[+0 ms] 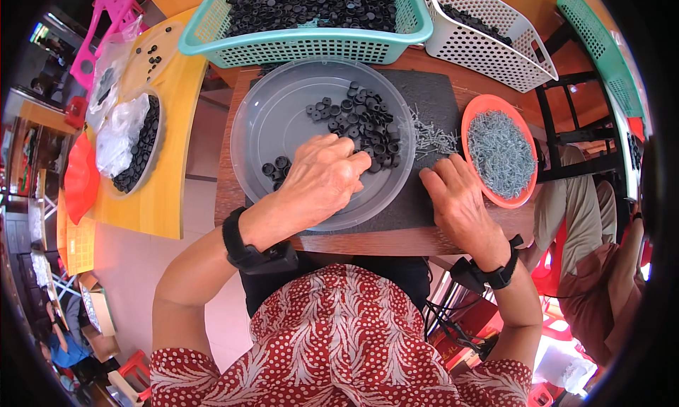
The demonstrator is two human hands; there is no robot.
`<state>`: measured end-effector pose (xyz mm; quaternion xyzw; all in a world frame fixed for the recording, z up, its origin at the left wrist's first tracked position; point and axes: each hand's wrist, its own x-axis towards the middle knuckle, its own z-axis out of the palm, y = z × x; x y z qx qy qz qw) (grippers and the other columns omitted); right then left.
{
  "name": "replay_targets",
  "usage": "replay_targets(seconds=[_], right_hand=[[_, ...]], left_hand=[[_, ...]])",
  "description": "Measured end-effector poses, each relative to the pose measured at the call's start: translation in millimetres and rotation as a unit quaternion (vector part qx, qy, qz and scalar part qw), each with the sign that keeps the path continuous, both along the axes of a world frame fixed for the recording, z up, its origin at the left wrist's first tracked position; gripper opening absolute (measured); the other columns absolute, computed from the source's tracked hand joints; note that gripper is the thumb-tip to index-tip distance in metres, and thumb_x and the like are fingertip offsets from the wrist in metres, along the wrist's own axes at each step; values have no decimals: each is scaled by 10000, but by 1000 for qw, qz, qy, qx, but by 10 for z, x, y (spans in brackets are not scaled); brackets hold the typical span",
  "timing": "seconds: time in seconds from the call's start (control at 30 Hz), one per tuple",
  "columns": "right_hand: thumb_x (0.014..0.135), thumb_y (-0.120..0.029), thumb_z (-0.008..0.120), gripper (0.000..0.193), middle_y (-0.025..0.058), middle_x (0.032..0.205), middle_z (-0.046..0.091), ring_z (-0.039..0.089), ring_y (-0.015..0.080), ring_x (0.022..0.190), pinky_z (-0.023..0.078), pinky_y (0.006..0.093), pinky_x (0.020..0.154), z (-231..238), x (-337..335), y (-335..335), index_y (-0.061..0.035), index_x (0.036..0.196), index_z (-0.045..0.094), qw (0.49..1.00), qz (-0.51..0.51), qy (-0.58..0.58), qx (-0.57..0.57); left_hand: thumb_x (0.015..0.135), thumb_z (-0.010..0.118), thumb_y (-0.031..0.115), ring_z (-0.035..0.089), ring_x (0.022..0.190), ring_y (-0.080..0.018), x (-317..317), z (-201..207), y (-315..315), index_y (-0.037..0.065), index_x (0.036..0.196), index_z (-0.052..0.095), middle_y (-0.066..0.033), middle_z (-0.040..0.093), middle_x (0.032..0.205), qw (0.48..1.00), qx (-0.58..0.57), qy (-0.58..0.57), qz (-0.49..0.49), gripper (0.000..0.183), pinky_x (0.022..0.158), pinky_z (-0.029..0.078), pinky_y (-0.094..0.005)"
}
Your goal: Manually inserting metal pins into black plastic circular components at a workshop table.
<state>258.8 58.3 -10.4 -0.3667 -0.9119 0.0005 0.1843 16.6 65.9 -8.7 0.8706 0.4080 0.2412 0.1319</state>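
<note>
My left hand [322,175] is over a clear plastic tub [244,135], its fingers curled and pinched together. Whatever sits in that pinch is hidden behind the knuckles. Small round black plastic caps [364,117] lie heaped at the tub's right side, just beyond the hand, with a few more at its left. My right hand [458,202] rests low at the right of a dark mat [435,89], between the tub and an orange plate [468,152] full of screws [502,156]. Its fingers are bent inward, and what they hold cannot be made out. Loose screws [431,138] lie just beyond it.
A teal basket [304,50] heaped with black caps stands at the back, beside a white basket [488,57] with more. On a yellow table [170,173] at left are a bowl of black parts [138,156] and plastic bags. Another person [587,216] sits at right.
</note>
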Motion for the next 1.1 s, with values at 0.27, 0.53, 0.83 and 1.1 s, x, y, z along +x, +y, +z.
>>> replay_targets(seconds=[0.27,0.53,0.83,1.1], right_hand=[[630,91,551,236,133,781,480,477,296,738,411,384,642,-28,40,-76,11,853,543,995,-39,92,-19],[684,97,614,189,137,753,528,509,315,696,411,392,616,-15,-62,-146,12,838,545,974,-77,206,-50],[682,100,627,180,139,753,552,532,306,701,428,363,617,-21,-132,-240,16,825,558,949,-107,276,-107],[750,68,641,139,78,762,560,542,161,651,424,262,594,31,-296,-337,19,863,576,888,-138,395,-192]], left_hand=[[633,727,98,537,665,-272,35,-56,0,29,757,589,-87,585,696,1000,-14,-7,18,198,621,412,-372],[647,619,16,507,623,-253,48,-83,-19,38,652,532,-78,526,611,998,54,31,21,90,633,329,-369],[635,637,-21,521,671,-242,-58,-37,-37,45,754,580,-67,561,676,1000,12,23,18,148,669,327,-342],[654,682,24,528,673,-254,-61,-2,-69,45,736,564,-83,572,701,999,21,38,21,146,658,341,-349]])
